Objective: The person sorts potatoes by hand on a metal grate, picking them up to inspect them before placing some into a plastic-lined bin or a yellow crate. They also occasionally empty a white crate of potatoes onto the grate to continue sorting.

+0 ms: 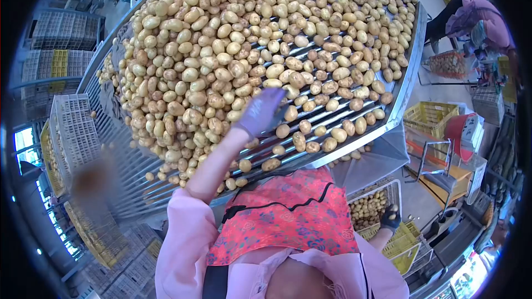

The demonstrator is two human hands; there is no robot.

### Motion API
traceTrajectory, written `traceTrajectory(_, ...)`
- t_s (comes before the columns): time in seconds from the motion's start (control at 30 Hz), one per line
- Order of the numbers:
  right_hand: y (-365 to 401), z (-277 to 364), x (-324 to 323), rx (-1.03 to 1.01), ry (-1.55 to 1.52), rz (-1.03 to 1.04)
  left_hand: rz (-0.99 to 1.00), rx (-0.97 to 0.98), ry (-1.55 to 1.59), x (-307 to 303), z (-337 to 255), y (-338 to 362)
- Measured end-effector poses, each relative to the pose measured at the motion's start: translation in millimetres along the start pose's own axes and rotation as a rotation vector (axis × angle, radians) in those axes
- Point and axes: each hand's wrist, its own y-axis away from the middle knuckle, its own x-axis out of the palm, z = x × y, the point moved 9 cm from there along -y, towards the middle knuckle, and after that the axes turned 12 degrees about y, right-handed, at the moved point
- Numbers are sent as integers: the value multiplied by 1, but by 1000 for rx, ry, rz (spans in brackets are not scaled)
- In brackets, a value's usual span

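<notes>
A large heap of potatoes (194,61) covers much of a slatted metal sorting table (357,135). My left hand (260,112), in a purple glove, reaches over the slats at the heap's right edge. Its fingers are apart among the potatoes, slightly blurred. Low on the right, my right hand (391,219), in a dark glove, is over a pale crate (400,194) partly filled with potatoes. A potato shows at its fingers, which look closed around it; the palm is hidden.
Yellow crates (429,116) and a red bucket (463,133) stand to the right, near a metal-framed chair (435,158). Stacked white crates (76,130) line the left. Another person (479,19) is at the upper right. A blurred brown shape (94,182) crosses the left.
</notes>
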Motion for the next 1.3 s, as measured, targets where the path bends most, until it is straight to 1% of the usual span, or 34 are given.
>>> traceTrajectory(0.03, -14, -8, -25, 52, -94, -85, -83, -2, -158, -17, 9, -10)
traceTrajectory(0.07, -27, -16, -50, 96, -188, -174, -83, -76, -268, -29, 25, -23)
traceTrajectory(0.1, 9, 0, 25, -232, 457, 66, -109, -40, -401, -36, 32, -30)
traceTrajectory(0.13, 85, 15, 121, -684, 991, 94, 44, -138, -470, -27, 57, -41)
traceTrajectory(0.17, 89, 6, 169, -1350, 1421, 188, 62, -118, -580, -21, 67, -49)
traceTrajectory(0.2, 140, -4, 257, -629, 1068, 347, 81, -96, -684, -10, 74, -56)
traceTrajectory(0.23, 182, -22, 320, -461, 1103, 358, 88, -85, -682, -3, 75, -66)
traceTrajectory(0.27, 182, -50, 366, -812, 1165, 598, 173, -223, -718, 7, 89, -74)
traceTrajectory(0.3, 241, -67, 420, -819, 1242, 715, 259, -365, -749, 15, 103, -76)
traceTrajectory(0.33, 275, -89, 463, -1177, 1259, 936, 261, -360, -738, 15, 102, -79)
traceTrajectory(0.37, 299, -106, 490, -1619, 1149, 945, 252, -418, -659, 9, 104, -80)
traceTrajectory(0.4, 265, -137, 510, -1503, 1247, 922, 240, -482, -575, 7, 106, -81)
traceTrajectory(0.43, 275, -136, 539, -1465, 1295, 918, 247, -477, -571, 7, 106, -82)
traceTrajectory(0.5, 265, -129, 579, -1764, 1208, 721, 213, -496, -613, 18, 113, -81)
traceTrajectory(0.53, 269, -121, 605, -1821, 1349, 689, 183, -508, -658, 20, 116, -79)
traceTrajectory(0.57, 257, -110, 626, -1739, 1382, 694, 165, -483, -646, 16, 112, -78)
traceTrajectory(0.6, 246, -92, 645, -1623, 1224, 736, 172, -484, -641, 9, 108, -80)
traceTrajectory(0.63, 217, -90, 669, -1445, 1236, 810, 150, -488, -546, 0, 103, -82)
traceTrajectory(0.67, 186, -85, 682, -1019, 1147, 814, 127, -496, -444, -4, 99, -82)
traceTrajectory(0.7, 175, -72, 703, -1376, 1230, 655, 190, -538, -410, -1, 104, -81)
traceTrajectory(0.73, 185, -70, 710, -1383, 1233, 655, 186, -537, -404, -1, 103, -80)
traceTrajectory(0.8, 266, -87, 734, -1787, 1312, 880, 171, -633, -353, 3, 108, -67)
traceTrajectory(0.87, 330, -135, 724, -2012, 1420, 1256, 240, -675, -298, 13, 107, -55)
traceTrajectory(0.93, 329, -194, 717, -2181, 1547, 1217, 251, -676, -245, 16, 93, -42)
traceTrajectory(0.97, 336, -214, 719, -2173, 1772, 1184, 211, -627, -173, 41, 113, -29)
traceTrajectory(1.0, 340, -228, 724, -2161, 1991, 1135, 219, -629, -173, 43, 111, -23)
traceTrajectory(1.03, 344, -235, 728, -2277, 1995, 1073, 183, -649, -114, 42, 107, -16)
traceTrajectory(1.07, 335, -246, 741, -2271, 2107, 1014, 149, -670, -57, 41, 103, -7)
traceTrajectory(1.13, 335, -228, 750, -2207, 1901, 1056, 120, -688, -2, 34, 94, 6)
traceTrajectory(1.17, 324, -217, 756, -1933, 1962, 1118, 98, -675, 77, 28, 87, 10)
traceTrajectory(1.2, 327, -202, 747, -1937, 1963, 1116, 71, -659, 156, 24, 82, 14)
traceTrajectory(1.23, 331, -176, 733, -1664, 1657, 1251, -39, -571, 135, 18, 77, 20)
traceTrajectory(1.27, 332, -151, 717, -1391, 1354, 1334, -42, -568, 138, 16, 74, 26)
traceTrajectory(1.3, 332, -139, 698, -1353, 1247, 1367, -113, -567, 206, 10, 71, 32)
